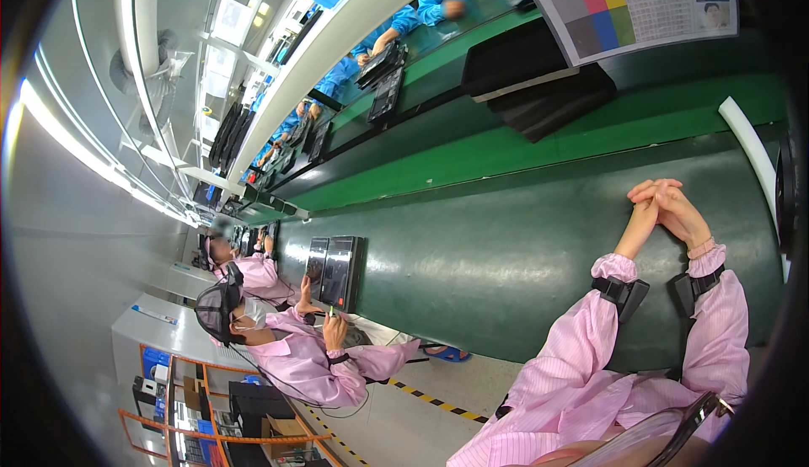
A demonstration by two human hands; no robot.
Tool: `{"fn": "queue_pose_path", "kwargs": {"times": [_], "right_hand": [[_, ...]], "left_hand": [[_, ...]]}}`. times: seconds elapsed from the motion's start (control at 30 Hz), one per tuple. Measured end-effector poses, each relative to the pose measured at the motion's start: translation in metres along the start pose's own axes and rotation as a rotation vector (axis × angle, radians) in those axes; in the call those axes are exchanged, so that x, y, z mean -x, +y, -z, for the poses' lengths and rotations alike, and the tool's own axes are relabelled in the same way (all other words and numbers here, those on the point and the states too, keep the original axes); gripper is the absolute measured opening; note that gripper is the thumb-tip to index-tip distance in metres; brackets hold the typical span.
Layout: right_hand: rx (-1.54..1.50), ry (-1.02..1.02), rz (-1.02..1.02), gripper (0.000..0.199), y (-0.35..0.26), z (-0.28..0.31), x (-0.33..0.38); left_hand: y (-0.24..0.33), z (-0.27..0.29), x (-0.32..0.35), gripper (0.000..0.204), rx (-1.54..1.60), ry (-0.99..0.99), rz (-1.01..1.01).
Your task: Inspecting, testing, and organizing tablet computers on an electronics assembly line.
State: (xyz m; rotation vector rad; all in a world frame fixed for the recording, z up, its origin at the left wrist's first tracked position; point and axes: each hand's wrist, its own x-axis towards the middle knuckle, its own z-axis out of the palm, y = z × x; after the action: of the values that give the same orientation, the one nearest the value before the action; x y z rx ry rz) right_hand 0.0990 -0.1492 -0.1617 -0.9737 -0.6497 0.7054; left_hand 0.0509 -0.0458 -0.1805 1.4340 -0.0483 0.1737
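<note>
Over the dark green conveyor belt (506, 256), around 3 o'clock in my view, both my hands are clasped together, fingers laced, holding nothing. Left hand (645, 206) and right hand (678, 210) are pressed into each other w/ my elbows propped at the belt's near edge, prob just resting since nothing on the belt is within reach rn. Pink striped sleeves (573, 357) w/ black wrist straps (619, 290) on both arms.

Nearest stuff on the belt is a pair of black flat panels (335, 269) way off at 9 o'clock, standing in front of a co-worker in pink (303, 357), whose hand is just beside one of them. So the belt between me and those is bare.

Other bits: a colour test chart (632, 4) at 1 o'clock, black trays (539, 80) under it on the brighter green strip, ppl in blue (396, 29) on the far side at 12. White curved rail (750, 147) sits just beyond my hands at 2 o'clock. Shelves w/ boxes (211, 416) at 7.
</note>
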Motion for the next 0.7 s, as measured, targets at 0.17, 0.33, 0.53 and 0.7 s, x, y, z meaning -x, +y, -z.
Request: {"fn": "queue_pose_path", "kwargs": {"times": [0.17, 0.33, 0.53, 0.7], "right_hand": [[0.036, -0.011, 0.018, 0.045, 0.001, 0.000, -0.001], [0.059, 0.046, 0.018, 0.044, 0.000, -0.001, -0.001], [-0.012, 0.072, -0.032, 0.039, -0.004, -0.003, 0.001], [-0.015, 0.043, -0.025, 0.036, -0.004, -0.004, 0.002]], "left_hand": [[0.010, 0.000, 0.002, 0.026, -0.073, -0.009, -0.035], [0.006, -0.003, -0.003, 0.024, -0.012, 0.010, -0.005], [-0.003, -0.006, -0.005, 0.024, 0.041, 0.027, 0.015], [0.005, -0.006, -0.002, 0.024, 0.014, 0.023, 0.016]]}}
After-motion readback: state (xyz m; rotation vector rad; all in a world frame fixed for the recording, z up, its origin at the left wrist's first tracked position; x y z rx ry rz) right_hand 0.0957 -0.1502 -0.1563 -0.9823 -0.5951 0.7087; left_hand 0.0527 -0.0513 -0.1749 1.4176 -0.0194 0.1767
